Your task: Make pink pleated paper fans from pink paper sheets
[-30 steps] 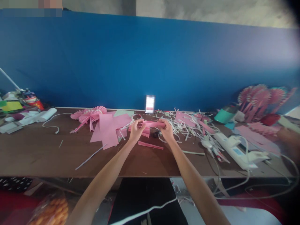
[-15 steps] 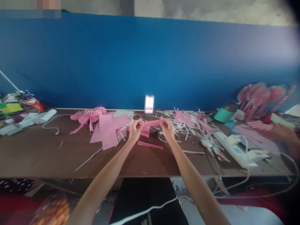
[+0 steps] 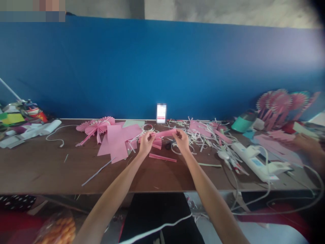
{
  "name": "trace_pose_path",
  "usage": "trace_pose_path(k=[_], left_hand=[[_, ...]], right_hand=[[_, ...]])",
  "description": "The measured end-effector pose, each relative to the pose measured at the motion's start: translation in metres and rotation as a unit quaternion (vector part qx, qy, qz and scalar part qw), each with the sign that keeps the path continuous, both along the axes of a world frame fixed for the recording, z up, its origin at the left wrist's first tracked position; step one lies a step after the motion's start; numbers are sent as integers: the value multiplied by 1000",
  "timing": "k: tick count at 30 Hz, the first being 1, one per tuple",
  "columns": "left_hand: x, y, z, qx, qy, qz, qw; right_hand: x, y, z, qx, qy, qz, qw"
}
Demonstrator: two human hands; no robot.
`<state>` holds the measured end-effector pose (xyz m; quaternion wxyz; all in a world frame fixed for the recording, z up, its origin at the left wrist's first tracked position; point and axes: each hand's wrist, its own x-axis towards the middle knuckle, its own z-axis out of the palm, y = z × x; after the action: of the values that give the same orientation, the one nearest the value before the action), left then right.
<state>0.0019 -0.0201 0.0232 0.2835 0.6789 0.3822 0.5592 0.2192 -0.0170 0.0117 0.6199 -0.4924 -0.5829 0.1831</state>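
head | left hand [image 3: 146, 142] + right hand [image 3: 182, 139] each pinch 1 end of pink strip [image 3: 165, 133], just above table [image 3: 50, 162] | left of grip: fans [image 3: 98, 126] done, sheets [image 3: 118, 139] unfolded | looks mid-batch

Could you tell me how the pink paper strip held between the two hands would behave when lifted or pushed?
The pink paper strip is probably very light: the left hand and right hand pinch its ends. It spans the gap without much sag, so folding likely stiffens it.
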Motion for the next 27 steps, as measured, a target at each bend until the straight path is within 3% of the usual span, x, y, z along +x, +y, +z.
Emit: trace_pose_path(k=[27], left_hand=[[-2, 5, -6, 19, -2, 24, 1000]], right_hand=[[2, -4, 5, -12, -9, -33, 999]])
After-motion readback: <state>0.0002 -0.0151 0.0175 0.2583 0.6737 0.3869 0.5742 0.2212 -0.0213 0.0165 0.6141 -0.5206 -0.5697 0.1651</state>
